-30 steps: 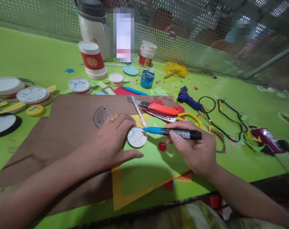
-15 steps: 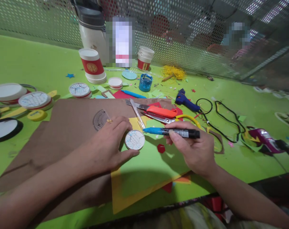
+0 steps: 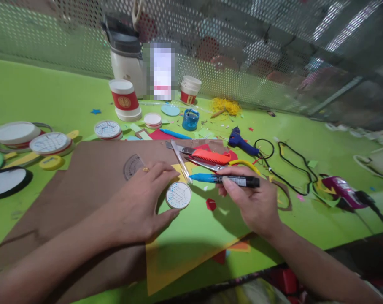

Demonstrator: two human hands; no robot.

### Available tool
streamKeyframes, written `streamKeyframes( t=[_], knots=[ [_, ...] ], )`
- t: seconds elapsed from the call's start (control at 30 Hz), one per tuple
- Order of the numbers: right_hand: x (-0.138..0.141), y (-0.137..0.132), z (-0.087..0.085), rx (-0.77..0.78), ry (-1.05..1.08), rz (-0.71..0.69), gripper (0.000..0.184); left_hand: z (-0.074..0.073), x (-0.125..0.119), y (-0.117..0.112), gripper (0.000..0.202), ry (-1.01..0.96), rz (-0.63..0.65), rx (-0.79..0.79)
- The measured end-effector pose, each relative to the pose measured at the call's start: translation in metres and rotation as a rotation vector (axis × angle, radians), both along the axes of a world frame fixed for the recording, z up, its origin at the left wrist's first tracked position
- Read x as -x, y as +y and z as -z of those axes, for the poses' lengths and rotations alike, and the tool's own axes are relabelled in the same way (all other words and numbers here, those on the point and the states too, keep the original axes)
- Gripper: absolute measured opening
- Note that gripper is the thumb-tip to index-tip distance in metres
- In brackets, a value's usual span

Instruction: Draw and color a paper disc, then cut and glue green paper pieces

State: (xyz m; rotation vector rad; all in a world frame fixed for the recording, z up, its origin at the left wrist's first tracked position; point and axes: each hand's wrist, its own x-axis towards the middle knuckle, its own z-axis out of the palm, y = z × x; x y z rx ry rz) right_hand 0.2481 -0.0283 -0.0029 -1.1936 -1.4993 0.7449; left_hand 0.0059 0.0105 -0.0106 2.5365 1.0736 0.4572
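My left hand (image 3: 141, 198) curves round a small white round lid (image 3: 178, 195), thumb at its near side and fingers at its far side. Dark lines and blue dots mark the lid's top, which lies on a light green sheet (image 3: 191, 236). In my right hand (image 3: 251, 202) is a marker (image 3: 226, 180), black-bodied with a blue front end, held level. Its blue end points left, just beyond the lid and apart from it. A clear-barrelled pen (image 3: 180, 160) lies under that end. Behind are an orange utility knife (image 3: 212, 156) and yellow-handled scissors (image 3: 207, 164).
Brown cardboard (image 3: 96, 177) covers the table's left part. Patterned lids (image 3: 50, 143) and a red-and-white cup (image 3: 125, 100) stand farther left. A blue paint jar (image 3: 190, 120) is at the back. On the right lie a blue glue gun (image 3: 242, 142) and its black cord (image 3: 300, 158).
The view has tilted, so the whole scene sits lower. My left fingers have loosened slightly around the lid, whose pattern looks turned. The marker stays in my right hand.
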Motion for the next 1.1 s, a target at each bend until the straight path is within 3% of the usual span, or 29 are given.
streamKeyframes(
  t=[0.33,0.47,0.57,0.73,0.9,1.1],
  knots=[
    [0.002,0.004,0.0,0.023,0.015,-0.065,0.013,0.004,0.001,0.002,0.032,-0.048,-0.009,0.008],
    [-0.004,0.019,-0.013,0.06,0.062,-0.08,0.015,0.011,0.004,0.002,0.042,-0.036,-0.031,-0.014],
    [-0.011,0.047,-0.032,0.086,0.094,-0.032,0.016,0.012,0.006,0.002,0.052,-0.037,-0.024,-0.031],
    [-0.008,0.127,-0.051,0.131,0.13,0.078,0.01,0.007,0.003,0.004,0.04,-0.046,0.016,-0.016],
    [0.013,0.199,-0.04,0.299,0.056,0.073,0.022,0.008,0.002,0.005,0.036,-0.053,0.005,-0.033],
    [0.026,0.237,-0.017,0.427,-0.041,0.054,0.032,0.014,0.001,0.005,0.038,-0.081,-0.006,-0.024]
  ],
)
